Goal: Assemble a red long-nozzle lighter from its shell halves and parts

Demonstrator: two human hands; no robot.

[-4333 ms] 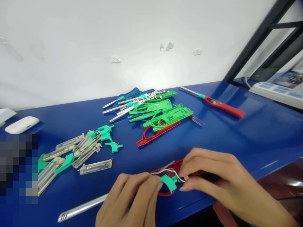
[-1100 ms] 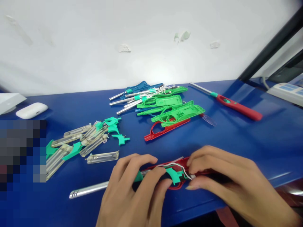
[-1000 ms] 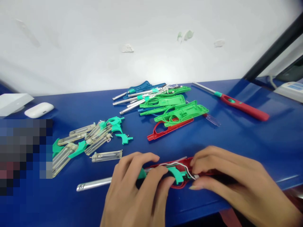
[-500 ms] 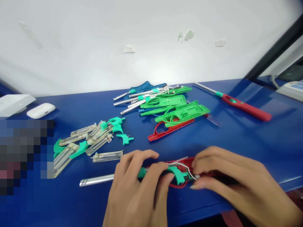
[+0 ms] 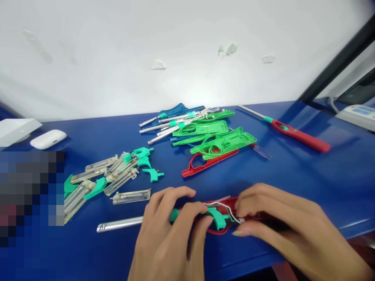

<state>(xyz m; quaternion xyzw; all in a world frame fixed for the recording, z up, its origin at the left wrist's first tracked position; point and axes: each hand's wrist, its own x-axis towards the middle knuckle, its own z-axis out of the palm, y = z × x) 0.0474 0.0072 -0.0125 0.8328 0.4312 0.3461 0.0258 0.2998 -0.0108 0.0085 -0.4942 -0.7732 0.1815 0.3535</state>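
A red lighter shell [image 5: 218, 232] lies open near the table's front edge, with a metal tube [image 5: 120, 224] reaching out to the left. My left hand [image 5: 172, 230] is closed over its front part, fingers curled around the shell and tube base. A teal trigger [image 5: 216, 218] shows between my hands, with a white wire [image 5: 227, 207] looping above it. My right hand [image 5: 281, 222] pinches the wire's end and a small dark part at the shell's right side; the fingertips partly hide that part.
Clear fuel tanks [image 5: 131, 196] and teal triggers [image 5: 152, 174] are piled at the left. Green shells [image 5: 231, 142], a red shell [image 5: 195, 171] and metal tubes lie behind. A whole red lighter [image 5: 301, 134] is at the right, a white case [image 5: 48, 139] far left.
The view has shifted slightly, so the objects on the table appear a little lower and further left. Both hands keep nearly the same hold.
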